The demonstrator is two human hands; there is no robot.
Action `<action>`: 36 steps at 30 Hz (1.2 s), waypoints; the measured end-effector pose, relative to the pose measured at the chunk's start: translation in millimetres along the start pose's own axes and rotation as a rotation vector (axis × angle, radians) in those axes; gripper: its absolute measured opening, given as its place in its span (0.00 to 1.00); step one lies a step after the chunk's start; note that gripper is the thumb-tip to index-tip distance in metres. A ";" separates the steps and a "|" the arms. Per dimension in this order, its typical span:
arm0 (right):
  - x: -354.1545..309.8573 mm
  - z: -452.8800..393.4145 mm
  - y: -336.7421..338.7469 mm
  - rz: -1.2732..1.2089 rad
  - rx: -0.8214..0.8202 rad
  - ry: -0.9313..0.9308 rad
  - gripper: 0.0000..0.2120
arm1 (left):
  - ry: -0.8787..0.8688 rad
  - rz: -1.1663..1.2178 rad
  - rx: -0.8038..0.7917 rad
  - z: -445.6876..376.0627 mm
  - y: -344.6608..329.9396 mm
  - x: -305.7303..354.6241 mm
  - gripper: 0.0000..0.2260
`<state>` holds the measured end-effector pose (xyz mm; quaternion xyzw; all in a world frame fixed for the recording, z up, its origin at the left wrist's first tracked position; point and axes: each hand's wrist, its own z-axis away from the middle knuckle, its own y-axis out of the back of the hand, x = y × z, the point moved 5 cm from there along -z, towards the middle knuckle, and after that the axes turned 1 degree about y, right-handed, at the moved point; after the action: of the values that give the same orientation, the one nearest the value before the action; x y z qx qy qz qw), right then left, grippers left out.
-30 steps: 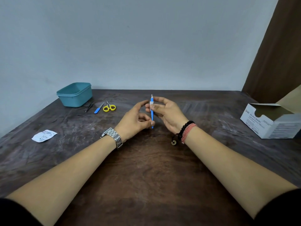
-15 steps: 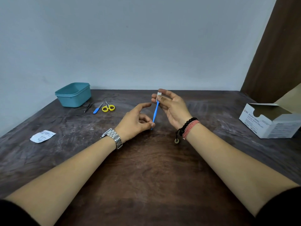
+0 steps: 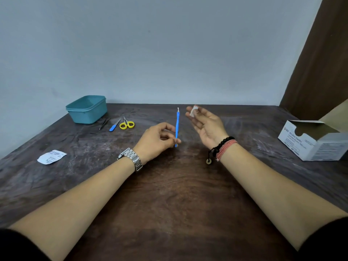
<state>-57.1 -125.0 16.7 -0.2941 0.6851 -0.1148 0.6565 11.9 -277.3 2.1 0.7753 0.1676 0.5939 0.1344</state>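
Nearest to me, both forearms reach out over the dark tabletop (image 3: 169,194), with a metal watch (image 3: 131,158) on the left wrist and beaded and red bracelets (image 3: 225,147) on the right. Just past the watch, the left hand (image 3: 156,140) keeps a closed grip on the blue-handled tool (image 3: 176,125). Thumb and forefinger pinch its lower end, the other fingers are curled in, and the tool stands nearly upright with its thin pale tip on top. I take that tool as my landmark. Just to its right, the right hand (image 3: 205,127) is turned palm up with most fingers relaxed, but its grip is closed at the fingertips on a small white swab (image 3: 193,111). A second ago the swab sat on the tool's upper end, and half a second ago it was at the tip. Now it is off the tool, with a clear gap between them. I judge that one wiping pass is finished, so the next step is either another pass or setting the tool down. Far to the tool's left lies a torn white wrapper (image 3: 51,156). Well to its right stands an open white box (image 3: 310,142) of alcohol swabs. Farther back on the tool's left lie yellow-handled scissors (image 3: 127,124), a short blue-handled blade (image 3: 114,125) and dark tweezers (image 3: 104,123). A teal tub (image 3: 87,110) sits behind them.
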 end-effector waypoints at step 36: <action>23.0 24.2 -43.1 0.523 -0.400 -0.039 0.08 | 0.054 0.400 0.215 0.1 25.1 -7.2 0.04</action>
<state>-22.0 -166.7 18.2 -0.2336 0.7335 0.2003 0.6060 12.8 -303.2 6.0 0.7867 0.0764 0.6080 -0.0740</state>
